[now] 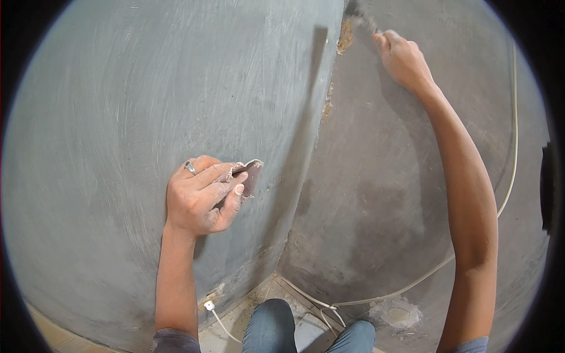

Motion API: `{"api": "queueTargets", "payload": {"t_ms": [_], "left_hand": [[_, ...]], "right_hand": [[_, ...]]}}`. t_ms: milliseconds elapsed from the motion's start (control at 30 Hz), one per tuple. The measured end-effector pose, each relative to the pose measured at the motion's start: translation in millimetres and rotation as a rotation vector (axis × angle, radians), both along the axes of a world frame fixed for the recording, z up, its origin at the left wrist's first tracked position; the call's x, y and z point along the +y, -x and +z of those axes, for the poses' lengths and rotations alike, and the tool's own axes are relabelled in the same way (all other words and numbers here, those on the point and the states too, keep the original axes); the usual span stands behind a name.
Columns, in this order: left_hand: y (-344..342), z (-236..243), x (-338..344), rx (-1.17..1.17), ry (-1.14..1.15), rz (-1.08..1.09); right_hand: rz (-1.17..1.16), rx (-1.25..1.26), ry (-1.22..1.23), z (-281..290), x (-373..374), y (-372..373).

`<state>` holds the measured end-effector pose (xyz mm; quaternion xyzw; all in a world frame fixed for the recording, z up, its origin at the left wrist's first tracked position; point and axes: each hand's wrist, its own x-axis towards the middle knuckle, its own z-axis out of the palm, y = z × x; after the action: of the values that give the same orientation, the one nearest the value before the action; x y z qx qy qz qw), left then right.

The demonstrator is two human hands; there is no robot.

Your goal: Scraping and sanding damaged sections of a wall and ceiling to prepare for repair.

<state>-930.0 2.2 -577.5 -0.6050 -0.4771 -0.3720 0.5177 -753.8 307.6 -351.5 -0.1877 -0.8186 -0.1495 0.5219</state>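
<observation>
My left hand [203, 197], dusty and with a ring on one finger, holds a folded piece of brown sandpaper [252, 176] flat against the grey plastered wall [147, 106] on the left of a corner. My right hand [403, 59] is raised high on the darker grey wall [382, 176] to the right of the corner, its fingers pinched on a small scraper-like tool [360, 17] near a chipped brown patch [345, 36] on the corner edge. The tool's blade is blurred and mostly hidden.
A white cable [512, 147] runs down the right wall and curves to the floor near a round patched spot [399, 313]. A white plug [208, 306] lies at the wall's base. My jeans-clad knees [271, 323] are at the bottom, over a tiled floor [309, 332].
</observation>
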Motion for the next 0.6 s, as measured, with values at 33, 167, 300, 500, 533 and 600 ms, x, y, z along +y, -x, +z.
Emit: {"api": "queueTargets", "payload": {"t_ms": [33,167,300,500,533,600], "left_hand": [[-1,0,1,0.011,-0.004,-0.006],[-2,1,2,-0.010,-0.001,-0.016],[1,1,1,0.005,0.000,-0.021],[-1,-1,1,0.007,-0.001,-0.010],[1,-2,0,0.016,0.009,0.000],[0,1,1,0.015,-0.002,-0.008]], "right_hand": [[-0.003,-0.001,0.001,-2,6,-2],[-0.270,-0.307,-0.012,-10,15,-1],[-0.110,0.036,0.001,-3,6,-2],[-0.126,-0.107,-0.038,-4,14,-5],[-0.121,-0.106,-0.038,-3,4,-1],[-0.128,0.111,0.031,-7,-13,-2]]}}
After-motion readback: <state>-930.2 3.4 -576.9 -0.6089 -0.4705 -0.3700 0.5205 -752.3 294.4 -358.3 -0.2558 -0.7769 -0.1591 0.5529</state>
